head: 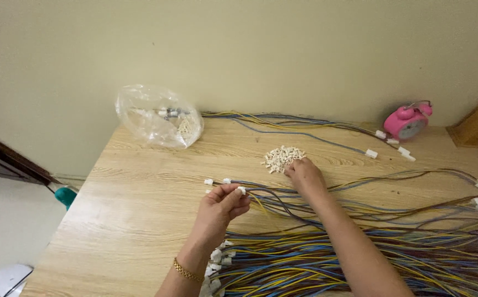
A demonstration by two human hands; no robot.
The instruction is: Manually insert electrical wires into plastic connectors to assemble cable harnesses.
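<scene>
On the wooden table (140,187) against a cream wall (239,49), left hand (222,204) pinches a wire connector (242,190), right hand (304,173) picks at a pile of connectors (280,157).

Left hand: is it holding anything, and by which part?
The left hand pinches a wire bundle at its end, right by the small white connector. The right hand only reaches the connector pile.

Two bare forearms reach into view from the bottom edge, with no sleeves showing on either. The left hand (220,204) has a thin gold chain bracelet (186,271) around its wrist. The right hand (304,175) and its wrist carry no jewellery. Fingernails are short and unpainted.
</scene>
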